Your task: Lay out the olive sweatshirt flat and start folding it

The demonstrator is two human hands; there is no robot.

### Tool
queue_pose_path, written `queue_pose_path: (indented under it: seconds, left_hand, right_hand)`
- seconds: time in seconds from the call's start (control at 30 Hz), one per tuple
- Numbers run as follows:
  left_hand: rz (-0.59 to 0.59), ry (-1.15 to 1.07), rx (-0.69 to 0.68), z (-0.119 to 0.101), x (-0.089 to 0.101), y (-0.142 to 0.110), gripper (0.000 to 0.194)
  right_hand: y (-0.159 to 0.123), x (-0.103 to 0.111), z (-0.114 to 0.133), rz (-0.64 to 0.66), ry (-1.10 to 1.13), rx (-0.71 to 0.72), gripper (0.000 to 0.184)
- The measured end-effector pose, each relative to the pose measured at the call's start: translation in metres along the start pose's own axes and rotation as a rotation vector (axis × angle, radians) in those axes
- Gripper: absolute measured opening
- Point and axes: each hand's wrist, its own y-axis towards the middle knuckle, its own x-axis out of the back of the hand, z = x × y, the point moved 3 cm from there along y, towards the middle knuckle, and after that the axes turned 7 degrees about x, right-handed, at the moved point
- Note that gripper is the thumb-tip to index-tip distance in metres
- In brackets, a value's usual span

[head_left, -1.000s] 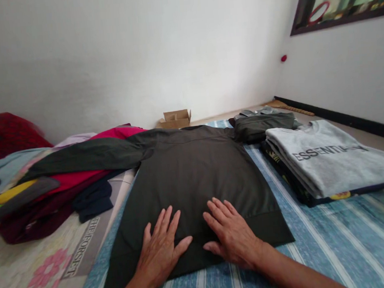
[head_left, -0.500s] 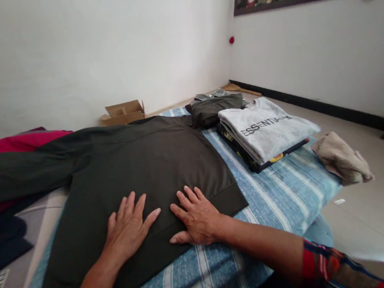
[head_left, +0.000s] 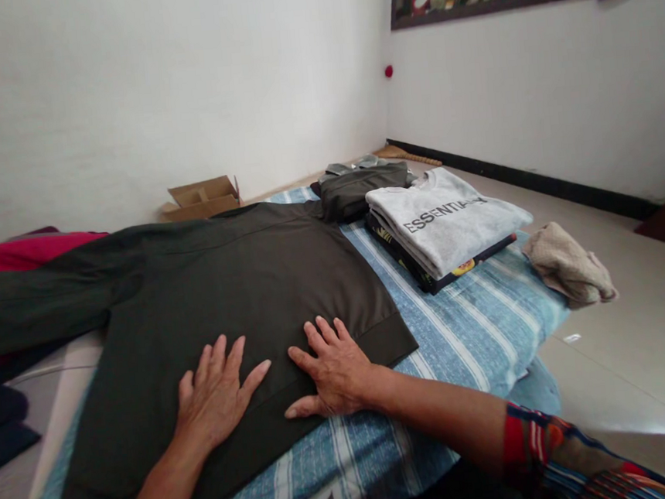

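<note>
A dark olive long-sleeved shirt (head_left: 242,281) lies spread flat on a blue striped bedsheet (head_left: 461,331), one sleeve stretched out to the left. My left hand (head_left: 217,395) lies flat on the shirt's lower part with fingers spread, open. My right hand (head_left: 331,370) rests flat beside it near the hem, fingers apart, open. Neither hand holds anything.
A folded stack topped by a grey "ESSENTIALS" shirt (head_left: 440,217) sits at the right, with a folded dark garment (head_left: 362,189) behind it. A beige cloth (head_left: 570,264) lies on the floor. A cardboard box (head_left: 203,197) stands by the wall. Red and navy clothes (head_left: 1,325) pile at the left.
The view has swung to the right, bringing the floor and beige cloth into sight. Both hands stay flat on the shirt's lower part, hardly moved.
</note>
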Motion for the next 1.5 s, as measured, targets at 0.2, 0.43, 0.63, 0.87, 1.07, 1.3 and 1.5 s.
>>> queue_pose_path:
  seconds: [0.2,0.43,0.63,0.87,1.07,1.3,1.5]
  left_hand:
    - [0.007,-0.013,0.004,0.002,0.0,0.001,0.077]
    - [0.013,0.006,0.007,0.002,-0.001,0.003,0.078]
    - [0.035,0.011,0.011,0.003,-0.002,0.002,0.077]
    - [0.019,-0.005,0.07,-0.016,0.019,0.017,0.073]
    - [-0.026,-0.02,-0.02,-0.065,0.034,0.048,0.064]
    - [0.023,0.002,0.01,-0.065,0.004,0.059,0.065]
    - [0.032,0.014,0.029,-0.063,0.003,0.056,0.063]
  right_hand:
    - [0.019,0.006,-0.006,-0.104,-0.004,-0.066,0.088]
    - [0.033,-0.005,-0.029,-0.05,0.0,-0.152,0.094]
    - [0.031,-0.007,-0.028,-0.07,-0.006,-0.148,0.095]
    - [0.031,-0.009,-0.027,-0.07,-0.033,-0.155,0.094]
    - [0.03,-0.007,-0.023,-0.074,-0.026,-0.154,0.093]
    - [0.031,-0.008,-0.019,-0.055,0.032,-0.168,0.094]
    - [0.031,-0.008,-0.016,-0.04,0.082,-0.184,0.095]
